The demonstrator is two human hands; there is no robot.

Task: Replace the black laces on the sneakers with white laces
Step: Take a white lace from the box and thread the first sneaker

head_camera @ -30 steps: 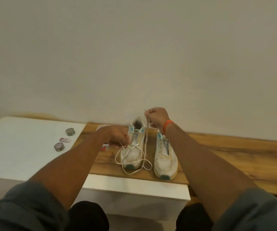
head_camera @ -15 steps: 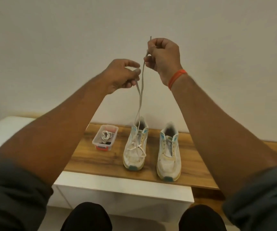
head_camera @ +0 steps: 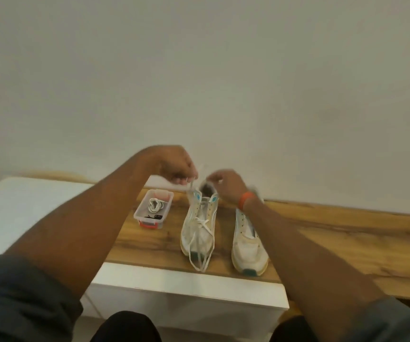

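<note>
Two white sneakers stand side by side on the wooden shelf (head_camera: 322, 243), toes toward me. The left sneaker (head_camera: 199, 225) carries a white lace (head_camera: 200, 255) threaded low down, its slack looping over the toe onto the wood. My left hand (head_camera: 174, 166) pinches one lace end just above that shoe's heel. My right hand (head_camera: 226, 185), with an orange band at the wrist, holds the other end beside it, over the heel opening. The right sneaker (head_camera: 247, 248) has no lace; my right forearm hides its heel.
A small clear tub (head_camera: 153, 211) with red clips stands left of the shoes, holding a coiled white lace and black laces. A white cabinet top (head_camera: 26, 218) adjoins the shelf on the left. A plain wall rises behind. My dark-trousered knees are below.
Both hands have dropped from high above the shoe, where they held the lace taut, down to its heel. The lace now lies slack over the toe.
</note>
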